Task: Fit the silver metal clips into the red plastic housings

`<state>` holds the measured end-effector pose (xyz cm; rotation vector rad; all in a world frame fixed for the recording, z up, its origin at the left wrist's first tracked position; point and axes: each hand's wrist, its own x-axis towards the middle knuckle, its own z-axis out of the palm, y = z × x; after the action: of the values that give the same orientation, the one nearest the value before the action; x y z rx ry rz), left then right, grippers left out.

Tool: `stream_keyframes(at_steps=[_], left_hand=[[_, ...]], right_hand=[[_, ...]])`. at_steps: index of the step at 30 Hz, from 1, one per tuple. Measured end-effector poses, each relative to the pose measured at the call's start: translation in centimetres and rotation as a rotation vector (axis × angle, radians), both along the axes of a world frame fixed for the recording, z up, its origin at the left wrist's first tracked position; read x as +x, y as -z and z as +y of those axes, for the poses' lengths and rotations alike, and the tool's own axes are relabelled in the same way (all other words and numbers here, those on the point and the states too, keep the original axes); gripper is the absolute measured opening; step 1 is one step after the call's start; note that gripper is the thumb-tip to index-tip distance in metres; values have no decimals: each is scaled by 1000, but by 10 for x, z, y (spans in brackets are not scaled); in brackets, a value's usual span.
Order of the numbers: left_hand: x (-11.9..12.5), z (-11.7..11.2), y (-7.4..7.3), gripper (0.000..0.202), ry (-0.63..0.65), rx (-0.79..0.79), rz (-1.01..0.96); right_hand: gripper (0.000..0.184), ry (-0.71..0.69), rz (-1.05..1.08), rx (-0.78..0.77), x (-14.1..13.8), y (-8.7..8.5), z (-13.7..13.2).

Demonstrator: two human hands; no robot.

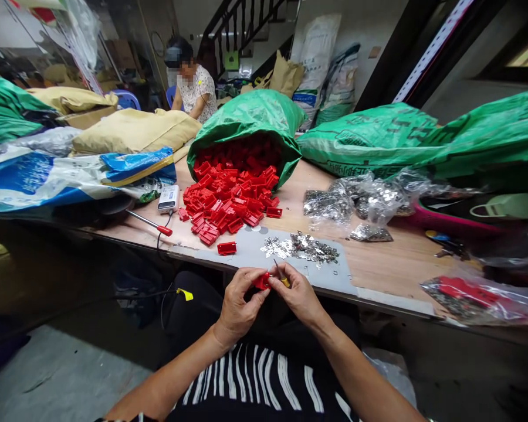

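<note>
My left hand (243, 296) pinches a small red plastic housing (262, 281) just off the table's front edge. Close against it, my right hand (298, 293) grips a small tool with a yellow handle (285, 282) and a thin dark shaft pointing up. Whether a metal piece sits in the housing is hidden by my fingers. Beyond my hands, small silvery metal pieces (317, 248) lie spread on a grey sheet (334, 281). One separate red housing (227, 248) rests near the edge, in front of a heap of red housings (229, 205) spilling from a green sack (250, 108).
Clear bags of metal parts (369, 199) lie at the right, near a pink tray (453, 223). A red-handled rod (158, 228) and a white device (168, 199) with a cable lie left. Sacks line the back. Another person (196, 88) sits beyond the table.
</note>
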<state>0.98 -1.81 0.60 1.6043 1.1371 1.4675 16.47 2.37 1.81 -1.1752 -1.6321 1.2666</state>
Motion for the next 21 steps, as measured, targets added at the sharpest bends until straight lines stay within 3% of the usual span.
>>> stream_keyframes(at_steps=[4,9,17,21], left_hand=[[-1,1,-3,37,21,-135,-157],[-3,4,-4,46,59,-342,-358],[3,6,2,48,116,-377,-397],[1,15,3,41,126,-339,-317]], right_hand=[[35,-28,114,-168,2,-2,0],[39,-31,160,-229,5,-7,-1],[40,-129,213,-319,4,0,-2],[33,-149,73,-177,7,5,7]])
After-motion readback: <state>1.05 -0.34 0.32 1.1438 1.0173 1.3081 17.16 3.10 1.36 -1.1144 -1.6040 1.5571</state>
